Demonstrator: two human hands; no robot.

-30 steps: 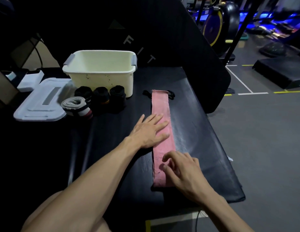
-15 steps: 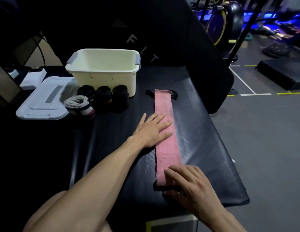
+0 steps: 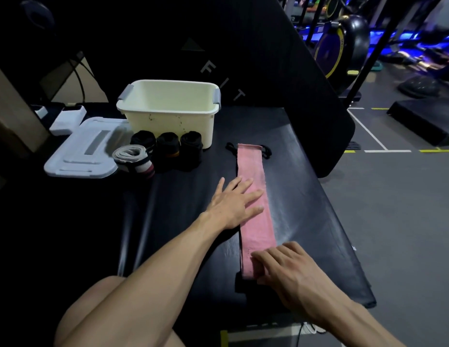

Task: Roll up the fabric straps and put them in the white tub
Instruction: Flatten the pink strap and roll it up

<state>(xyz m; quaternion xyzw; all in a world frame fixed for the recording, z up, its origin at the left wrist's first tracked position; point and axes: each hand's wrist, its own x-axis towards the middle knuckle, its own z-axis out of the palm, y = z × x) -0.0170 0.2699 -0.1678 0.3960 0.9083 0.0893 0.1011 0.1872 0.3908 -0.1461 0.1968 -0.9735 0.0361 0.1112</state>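
A long pink fabric strap lies flat and stretched out on the black padded bench, its black cord at the far end. My left hand presses flat on the strap's middle with straight fingers. My right hand rests on the strap's near end, fingers laid over it. The white tub stands at the back of the bench, with nothing showing inside it. Three rolled black straps and a rolled grey-white strap sit in front of the tub.
The tub's white lid lies to the left, with a small white box behind it. A black backrest panel rises behind the bench. Gym floor and machines lie to the right. The bench's right edge drops off to the floor.
My right hand slid down from the strap's lower part to its near end and stays there. The left hand has kept its place on the strap's middle.
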